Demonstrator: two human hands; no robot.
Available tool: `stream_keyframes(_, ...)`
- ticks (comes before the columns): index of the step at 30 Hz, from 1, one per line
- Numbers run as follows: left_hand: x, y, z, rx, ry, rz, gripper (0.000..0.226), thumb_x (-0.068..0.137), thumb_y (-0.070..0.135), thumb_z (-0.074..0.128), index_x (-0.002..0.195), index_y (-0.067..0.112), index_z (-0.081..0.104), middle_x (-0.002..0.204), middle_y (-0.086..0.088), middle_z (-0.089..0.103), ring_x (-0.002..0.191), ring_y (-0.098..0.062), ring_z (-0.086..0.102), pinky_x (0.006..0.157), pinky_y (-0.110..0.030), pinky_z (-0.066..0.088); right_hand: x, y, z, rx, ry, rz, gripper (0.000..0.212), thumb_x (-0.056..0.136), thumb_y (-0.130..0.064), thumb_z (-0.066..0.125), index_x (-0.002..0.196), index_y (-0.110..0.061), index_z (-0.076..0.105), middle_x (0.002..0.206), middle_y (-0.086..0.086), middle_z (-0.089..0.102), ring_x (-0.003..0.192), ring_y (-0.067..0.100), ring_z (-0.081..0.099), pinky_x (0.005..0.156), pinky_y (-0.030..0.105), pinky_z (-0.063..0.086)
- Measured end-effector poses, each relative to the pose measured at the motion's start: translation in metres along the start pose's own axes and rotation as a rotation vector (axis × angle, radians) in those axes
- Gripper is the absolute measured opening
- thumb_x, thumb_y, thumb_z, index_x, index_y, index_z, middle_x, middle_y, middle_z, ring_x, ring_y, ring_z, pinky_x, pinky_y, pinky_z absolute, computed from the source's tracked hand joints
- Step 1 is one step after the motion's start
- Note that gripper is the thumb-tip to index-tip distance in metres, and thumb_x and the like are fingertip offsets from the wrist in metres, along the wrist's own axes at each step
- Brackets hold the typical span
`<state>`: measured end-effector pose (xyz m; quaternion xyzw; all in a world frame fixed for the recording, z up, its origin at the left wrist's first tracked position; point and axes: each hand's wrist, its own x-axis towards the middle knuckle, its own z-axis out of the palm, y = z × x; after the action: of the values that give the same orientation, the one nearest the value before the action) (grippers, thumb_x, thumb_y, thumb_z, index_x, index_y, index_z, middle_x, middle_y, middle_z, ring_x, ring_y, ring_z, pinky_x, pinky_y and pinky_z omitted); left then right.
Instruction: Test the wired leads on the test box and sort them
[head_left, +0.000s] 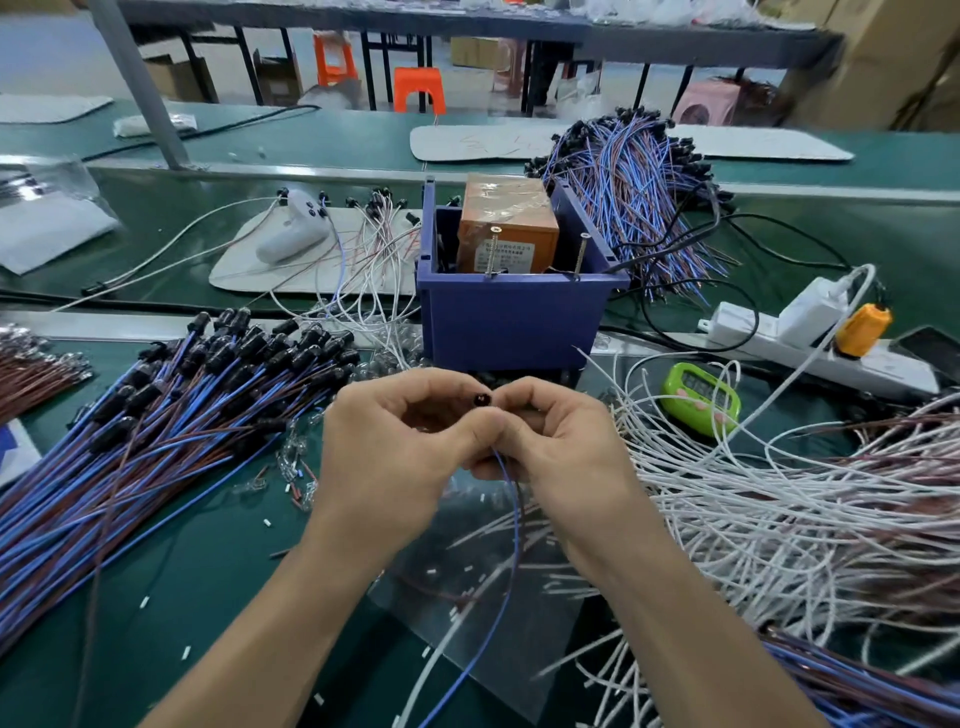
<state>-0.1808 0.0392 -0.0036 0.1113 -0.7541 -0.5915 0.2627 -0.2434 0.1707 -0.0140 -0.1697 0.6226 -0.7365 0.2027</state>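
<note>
**Q:** Hands, status?
**A:** My left hand (395, 441) and my right hand (561, 441) meet in front of me with the fingers curled. Both pinch one wired lead (482, 400), which has a small round black socket at the top. Its blue wire and a darker one hang down between my wrists.

**Q:** Where is the test box?
**A:** The orange-brown taped box (506, 223) sits inside the blue plastic bin (511, 317), just beyond my hands. Two metal screws (580, 254) stand upright at its near edge. The lead is not touching the box.

**Q:** And the other stock?
**A:** A large pile of blue-and-brown leads (156, 441) lies on the green bench (218, 571) to my left. A second bundle of the same leads (639, 192) lies behind the bin on the right. Loose white wires (779, 519) spread to my right, near a green digital timer (701, 397) and a white power strip (810, 343).
</note>
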Motion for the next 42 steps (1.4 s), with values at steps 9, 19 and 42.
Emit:
stream_keyframes(9, -0.006, 0.012, 0.000, 0.171, 0.044, 0.180, 0.024, 0.066, 0.018, 0.097, 0.080, 0.027, 0.081, 0.074, 0.011, 0.073, 0.066, -0.012, 0.066, 0.062, -0.019, 0.052, -0.003, -0.011, 0.001, 0.174, -0.123, 0.108, 0.007, 0.093, 0.004, 0.064, 0.092, -0.001, 0.069, 0.088, 0.018, 0.073, 0.081, 0.026, 0.071, 0.074, 0.033, 0.062)
stream_keyframes(19, -0.005, 0.010, -0.001, 0.176, 0.074, 0.156, 0.024, 0.066, 0.028, 0.095, 0.077, 0.042, 0.078, 0.072, 0.018, 0.072, 0.062, -0.003, 0.066, 0.058, -0.017, 0.051, -0.005, -0.009, 0.002, 0.209, -0.142, 0.089, 0.005, 0.090, -0.009, 0.070, 0.090, -0.010, 0.075, 0.085, 0.020, 0.075, 0.077, 0.025, 0.074, 0.071, 0.036, 0.062)
stream_keyframes(42, -0.006, 0.007, 0.001, 0.212, 0.191, 0.007, 0.034, 0.059, 0.069, 0.078, 0.074, 0.039, 0.076, 0.058, 0.015, 0.069, 0.049, -0.002, 0.061, 0.047, -0.013, 0.044, -0.005, -0.011, -0.002, -0.066, -0.122, -0.088, 0.024, 0.086, 0.003, 0.071, 0.098, -0.015, 0.080, 0.085, 0.010, 0.078, 0.076, 0.021, 0.075, 0.065, 0.025, 0.057)
